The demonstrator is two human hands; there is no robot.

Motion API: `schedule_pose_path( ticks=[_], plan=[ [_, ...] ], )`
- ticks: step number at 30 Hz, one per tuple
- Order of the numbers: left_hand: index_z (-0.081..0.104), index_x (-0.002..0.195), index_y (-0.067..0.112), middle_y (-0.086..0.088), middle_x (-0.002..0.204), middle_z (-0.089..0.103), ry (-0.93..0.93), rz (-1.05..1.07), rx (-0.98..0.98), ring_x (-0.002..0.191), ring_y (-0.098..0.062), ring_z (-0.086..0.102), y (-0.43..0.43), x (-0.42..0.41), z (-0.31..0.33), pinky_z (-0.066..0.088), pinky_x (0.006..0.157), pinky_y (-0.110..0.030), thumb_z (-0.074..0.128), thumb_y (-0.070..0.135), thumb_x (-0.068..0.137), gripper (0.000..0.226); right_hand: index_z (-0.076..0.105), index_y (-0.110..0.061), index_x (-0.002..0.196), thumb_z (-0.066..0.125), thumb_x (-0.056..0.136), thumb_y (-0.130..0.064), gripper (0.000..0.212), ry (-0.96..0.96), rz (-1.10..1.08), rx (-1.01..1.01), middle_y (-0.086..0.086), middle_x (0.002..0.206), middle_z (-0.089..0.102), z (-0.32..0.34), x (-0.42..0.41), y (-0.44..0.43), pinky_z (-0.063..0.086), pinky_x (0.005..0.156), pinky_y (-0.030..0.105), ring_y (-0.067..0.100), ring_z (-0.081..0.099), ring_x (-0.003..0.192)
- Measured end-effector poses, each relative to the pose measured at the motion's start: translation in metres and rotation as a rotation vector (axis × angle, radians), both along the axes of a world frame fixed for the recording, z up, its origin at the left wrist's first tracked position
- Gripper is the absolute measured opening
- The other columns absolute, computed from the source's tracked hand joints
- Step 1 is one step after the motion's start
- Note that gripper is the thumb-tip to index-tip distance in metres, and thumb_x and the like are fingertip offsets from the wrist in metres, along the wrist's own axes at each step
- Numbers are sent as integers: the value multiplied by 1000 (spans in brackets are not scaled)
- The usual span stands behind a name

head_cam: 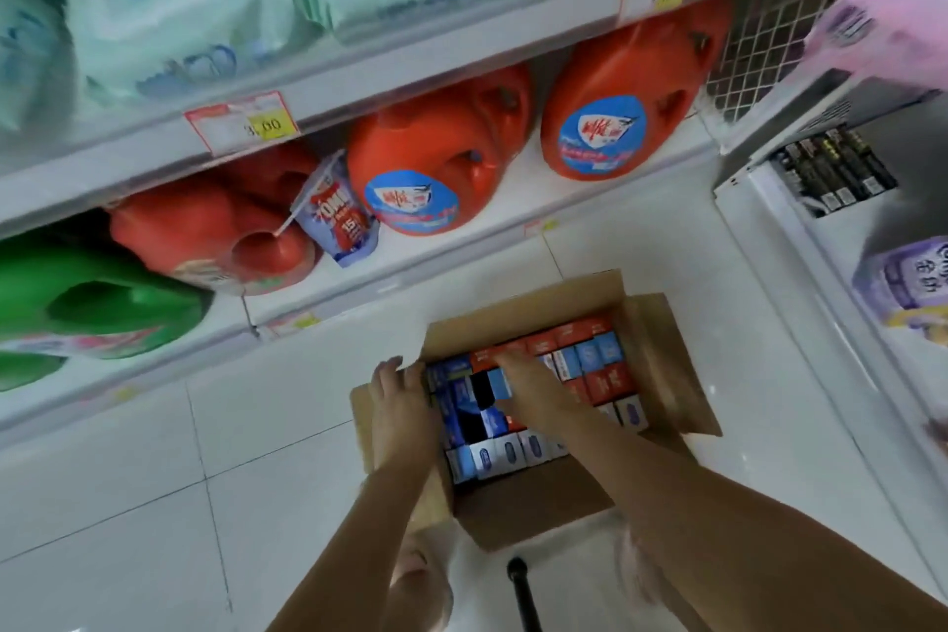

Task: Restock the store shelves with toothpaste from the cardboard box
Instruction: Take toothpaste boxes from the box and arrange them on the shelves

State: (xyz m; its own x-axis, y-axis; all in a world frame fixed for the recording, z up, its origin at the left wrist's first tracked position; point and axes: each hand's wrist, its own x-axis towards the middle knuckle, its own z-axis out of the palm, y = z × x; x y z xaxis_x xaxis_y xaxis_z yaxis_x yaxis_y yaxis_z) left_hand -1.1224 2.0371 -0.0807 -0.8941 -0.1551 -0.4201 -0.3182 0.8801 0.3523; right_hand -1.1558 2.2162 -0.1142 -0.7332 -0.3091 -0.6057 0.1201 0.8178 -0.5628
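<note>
An open cardboard box (662, 364) stands on the white tiled floor, packed with several toothpaste cartons (590, 354) in blue, red and white, standing on end. My left hand (397, 403) rests on the box's left flap and edge with the fingers laid over the rim. My right hand (533, 388) reaches into the box and grips a blue toothpaste carton (498, 384) near the middle left, lifting its end above the others. A dark gap shows beside that carton.
Store shelves rise on the left with orange detergent jugs (436, 164), a green jug (97, 303) and pale wipe packs (169, 15) above. A second shelf unit (821, 200) with dark small boxes stands at the right. A black handle (520, 580) shows near my feet.
</note>
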Motion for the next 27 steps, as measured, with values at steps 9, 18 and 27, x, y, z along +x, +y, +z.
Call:
schedule_pose_path(
  ticks=[9,18,27],
  plan=[
    [43,136,20,-7,145,34,16,131,320,129,-23,42,-17,17,-20,37,87,-19,56,2,84,57,52,-11,103,62,85,-23,24,-18,-406,6,9,97,62,-70,28,-92,53,79,39,26,62,92],
    [35,136,32,5,120,56,-93,227,540,105,-15,59,-20,17,-28,52,85,-25,54,-5,85,66,24,-10,136,72,78,-37,80,-31,-536,199,13,125,52,-77,30,-100,51,89,39,28,56,111],
    [33,140,28,13,112,50,-113,216,555,101,-9,56,-23,18,-24,49,81,-17,49,-4,89,62,7,-10,148,66,84,-42,94,33,-401,344,18,139,39,-77,30,-104,44,97,39,33,45,126]
  ],
)
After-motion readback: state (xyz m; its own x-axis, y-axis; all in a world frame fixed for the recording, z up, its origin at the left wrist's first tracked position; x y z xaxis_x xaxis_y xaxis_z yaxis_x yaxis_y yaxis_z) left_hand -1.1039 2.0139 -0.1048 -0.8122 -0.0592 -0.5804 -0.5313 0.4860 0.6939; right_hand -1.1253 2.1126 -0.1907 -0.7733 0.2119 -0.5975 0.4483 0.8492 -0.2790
